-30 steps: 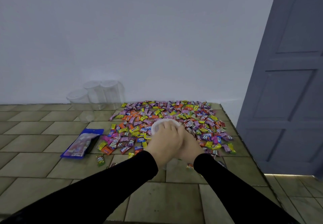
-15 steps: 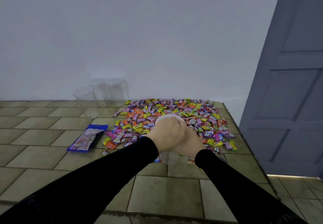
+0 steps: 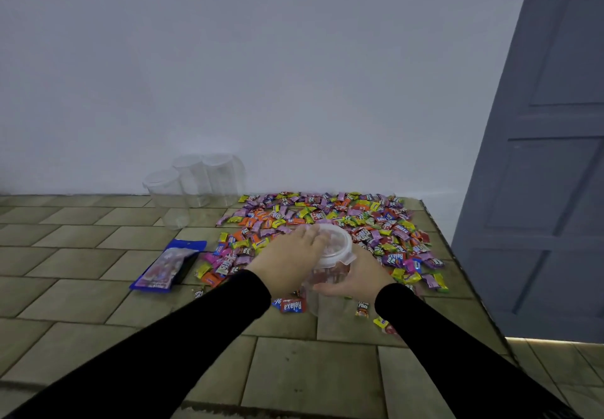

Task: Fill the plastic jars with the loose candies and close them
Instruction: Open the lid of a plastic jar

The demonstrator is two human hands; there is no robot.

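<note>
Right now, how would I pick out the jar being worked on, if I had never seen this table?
Find the big spread of bright wrapped candies on the tiled table by the white wall. At its near edge stands a clear jar between two hands: the left hand on its white lid, the right hand round its side. Unlike the three clear jars by the wall, it holds candy.

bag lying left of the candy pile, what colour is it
Blue bag with a pinkish clear front, seen in the head view.
</note>
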